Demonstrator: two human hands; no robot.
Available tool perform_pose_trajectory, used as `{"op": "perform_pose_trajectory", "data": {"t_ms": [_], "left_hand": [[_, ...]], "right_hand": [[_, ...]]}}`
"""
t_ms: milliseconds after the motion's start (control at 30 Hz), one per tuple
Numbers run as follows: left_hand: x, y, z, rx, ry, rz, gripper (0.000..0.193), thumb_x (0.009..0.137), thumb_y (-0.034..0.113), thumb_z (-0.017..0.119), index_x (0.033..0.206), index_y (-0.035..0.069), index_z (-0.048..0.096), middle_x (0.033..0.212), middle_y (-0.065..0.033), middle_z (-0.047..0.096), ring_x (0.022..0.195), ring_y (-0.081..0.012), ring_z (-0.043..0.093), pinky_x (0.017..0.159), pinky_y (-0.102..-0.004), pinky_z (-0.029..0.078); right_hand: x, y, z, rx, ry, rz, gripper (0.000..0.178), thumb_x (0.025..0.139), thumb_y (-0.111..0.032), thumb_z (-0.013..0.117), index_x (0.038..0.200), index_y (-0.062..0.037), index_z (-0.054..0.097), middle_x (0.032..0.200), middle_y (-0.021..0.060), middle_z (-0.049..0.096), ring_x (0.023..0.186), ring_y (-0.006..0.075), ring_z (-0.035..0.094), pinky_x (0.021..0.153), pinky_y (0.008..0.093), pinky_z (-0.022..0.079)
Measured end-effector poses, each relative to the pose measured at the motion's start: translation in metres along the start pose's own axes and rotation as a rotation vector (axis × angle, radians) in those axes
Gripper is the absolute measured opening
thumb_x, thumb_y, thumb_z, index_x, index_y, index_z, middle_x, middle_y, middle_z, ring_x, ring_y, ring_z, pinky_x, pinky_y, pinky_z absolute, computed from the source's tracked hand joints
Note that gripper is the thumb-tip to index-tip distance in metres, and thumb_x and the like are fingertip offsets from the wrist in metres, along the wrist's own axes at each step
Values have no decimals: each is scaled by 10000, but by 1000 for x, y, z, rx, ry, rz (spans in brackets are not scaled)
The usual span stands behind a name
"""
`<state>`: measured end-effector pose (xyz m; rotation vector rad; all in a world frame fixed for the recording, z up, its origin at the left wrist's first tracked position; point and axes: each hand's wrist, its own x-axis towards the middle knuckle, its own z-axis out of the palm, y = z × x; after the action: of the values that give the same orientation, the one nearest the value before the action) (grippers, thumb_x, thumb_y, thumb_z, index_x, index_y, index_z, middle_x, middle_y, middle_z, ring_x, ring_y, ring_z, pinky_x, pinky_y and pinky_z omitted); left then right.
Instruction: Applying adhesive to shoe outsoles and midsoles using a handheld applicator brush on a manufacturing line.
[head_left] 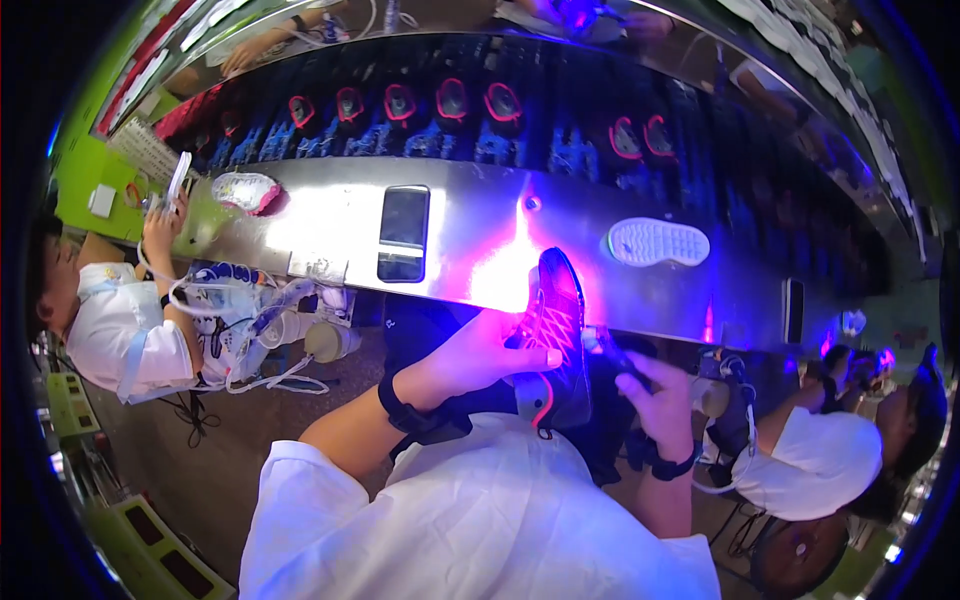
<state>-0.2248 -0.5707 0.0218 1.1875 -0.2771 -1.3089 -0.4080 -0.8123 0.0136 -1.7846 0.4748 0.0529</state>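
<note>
In front of my body, my left hand (480,355) grips a dark shoe (556,335) by its side, toe pointing away from me. The shoe has pinkish-red lacing and a red curved line near its heel. My right hand (662,395) is closed round a slim dark-handled tool (606,345). The tool's pale tip is at the shoe's right edge; blur hides its exact kind, and I cannot tell whether it touches. Beyond the shoe, a white sole (658,243) lies on the metal bench (480,185). A smartphone (404,235) rests there too, to the left.
Behind the bench runs a dark rack or conveyor (560,90) carrying several red-rimmed shoe parts (452,98). A white-and-red shoe part (246,193) sits at the bench's left. Co-workers sit on my left (130,325) and right (820,460). Cables (285,385) hang beneath the left side.
</note>
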Motion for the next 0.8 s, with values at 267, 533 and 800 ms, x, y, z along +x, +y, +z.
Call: {"op": "perform_pose_trajectory", "data": {"t_ms": [267,533,800], "left_hand": [[0,8,20,-42,104,91,424,927,178,779,1284,5,631,1137,-49,714,1046,-119,667,950,-313,544],[-2,11,10,199,275,238,437,887,156,815,1250,-1,629,1117,-42,708,1024,-112,658,929,-300,537],[-9,7,1,-214,362,169,569,920,173,780,1369,-51,510,1203,-104,678,1053,-179,688,941,-331,564]], "right_hand": [[6,-11,-5,45,83,-53,355,880,-96,783,1221,-19,723,1017,91,765,932,131,680,853,301,525],[-28,-14,-26,-13,-102,47,343,863,-95,794,1184,12,733,916,39,713,801,105,632,754,264,503],[-21,-37,-4,-268,-15,-116,369,835,-38,781,1193,26,722,890,46,675,792,133,612,741,267,482]]}}
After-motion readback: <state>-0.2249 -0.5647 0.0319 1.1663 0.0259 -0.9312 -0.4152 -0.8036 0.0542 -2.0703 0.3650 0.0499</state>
